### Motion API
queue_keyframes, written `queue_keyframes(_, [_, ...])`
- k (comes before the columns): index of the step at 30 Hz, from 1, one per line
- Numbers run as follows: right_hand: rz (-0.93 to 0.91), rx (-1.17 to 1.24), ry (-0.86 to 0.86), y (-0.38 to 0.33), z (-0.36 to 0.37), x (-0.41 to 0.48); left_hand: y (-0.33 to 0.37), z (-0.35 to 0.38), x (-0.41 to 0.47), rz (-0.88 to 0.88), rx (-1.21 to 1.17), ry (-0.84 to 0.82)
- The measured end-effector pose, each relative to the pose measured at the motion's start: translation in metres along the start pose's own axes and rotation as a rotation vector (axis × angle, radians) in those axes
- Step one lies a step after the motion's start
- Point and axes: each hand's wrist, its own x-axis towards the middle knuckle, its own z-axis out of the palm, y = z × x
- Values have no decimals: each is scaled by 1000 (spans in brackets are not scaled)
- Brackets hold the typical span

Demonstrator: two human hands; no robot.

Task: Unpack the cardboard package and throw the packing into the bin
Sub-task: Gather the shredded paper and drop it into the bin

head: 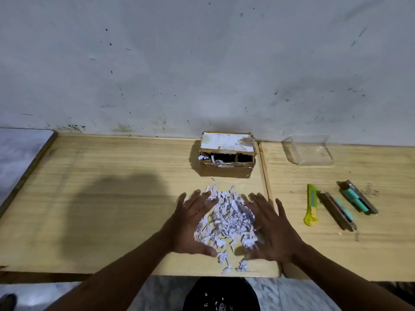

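Shredded paper packing (226, 217) lies heaped on the worktop (112, 198) near its front edge, and I take that heap as my landmark. Nearer to me than the heap, below the worktop edge, I see a dark bin (221, 295) with a few pale scraps inside. My left hand (190, 223) presses against the heap's left side, fingers spread and flat, gripping nothing. My right hand (272, 230) cups the heap's right side the same way, fingers splayed. A few loose strips sit just in front of the heap. Right of the heap lie a yellow utility knife (311, 205) and two packaged items (348, 207). Beyond the heap stands the cardboard package (226, 154), its front open, dark inside. Further right of the heap, by the wall, rests a clear plastic container (307, 150).
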Motion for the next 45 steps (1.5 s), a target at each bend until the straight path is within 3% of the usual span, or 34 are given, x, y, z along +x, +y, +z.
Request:
queue_keyframes(5, [-21,-73,-121,-15,29,-2,26,20,-8,-87,97,-140])
queue_keyframes(9, [97,-65,-85,-10,24,21,26,26,10,-260,58,-108])
queue_keyframes(16, [127,-74,27,-4,1,18,4,12,9,-163,66,86])
queue_keyframes(22, [214,-14,-84,1,12,16,3,18,1,-262,62,-32])
queue_keyframes(25, [189,-13,-102,-1,15,26,-3,25,9,-272,0,1])
queue_keyframes(29, [123,14,-54,3,11,37,-9,20,19,-206,7,79])
queue_keyframes(38, [-34,-71,-104,16,14,77,-24,22,49,-74,100,-21])
queue_keyframes(45, [-116,-71,98,22,35,73,-35,35,51,7,29,154])
